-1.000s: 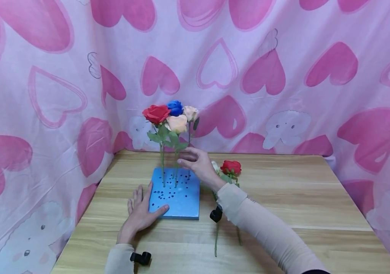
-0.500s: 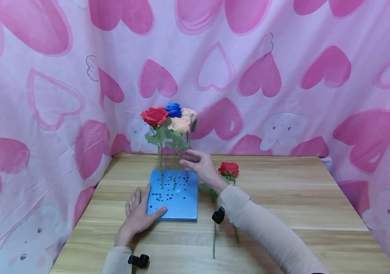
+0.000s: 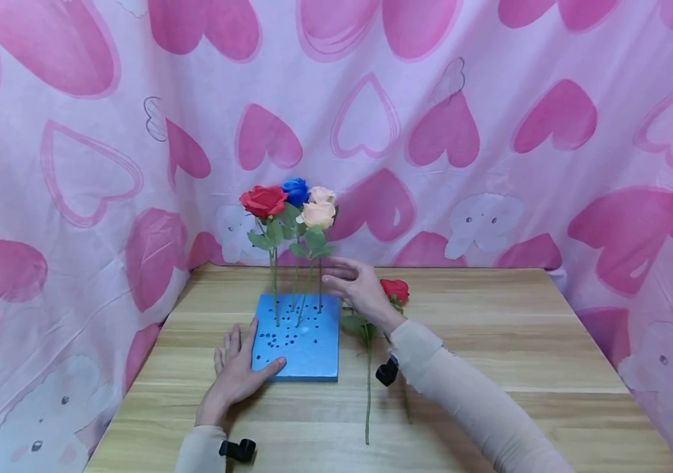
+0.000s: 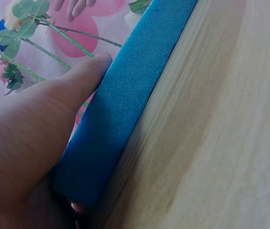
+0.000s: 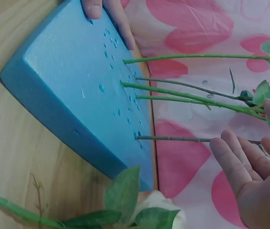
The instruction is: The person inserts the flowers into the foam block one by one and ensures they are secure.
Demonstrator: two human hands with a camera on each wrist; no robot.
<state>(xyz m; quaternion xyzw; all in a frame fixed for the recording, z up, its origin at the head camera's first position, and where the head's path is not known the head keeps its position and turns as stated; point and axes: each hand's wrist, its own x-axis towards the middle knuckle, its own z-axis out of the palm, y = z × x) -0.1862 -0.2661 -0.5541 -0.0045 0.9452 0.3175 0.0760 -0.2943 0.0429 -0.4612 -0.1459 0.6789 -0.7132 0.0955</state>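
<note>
A blue foam board [image 3: 312, 358] with many small holes lies on the table. In it stand a red rose [image 3: 263, 200], a blue rose [image 3: 295, 191], a peach rose [image 3: 318, 215] at the front and a paler rose [image 3: 322, 195] behind. The front peach rose leans to the right. My left hand [image 3: 238, 374] rests along the board's left side, its thumb over the near edge. Beside the peach rose's stem is my right hand [image 3: 360, 289], thumb and fingers spread apart. In the right wrist view, the thumb overlaps the leaves, so contact there is uncertain.
Right of the board, a second red rose [image 3: 395, 289] lies on the wooden table [image 3: 478, 341], partly behind the right arm. A white rose [image 5: 156, 198] with green leaves lies near it. A pink heart-patterned cloth [image 3: 366, 39] hangs behind and at the sides.
My right hand has shifted a little to the right, away from the stems. The front peach rose's head has tilted right. My left hand stays on the board; the whole head view has shifted slightly.
</note>
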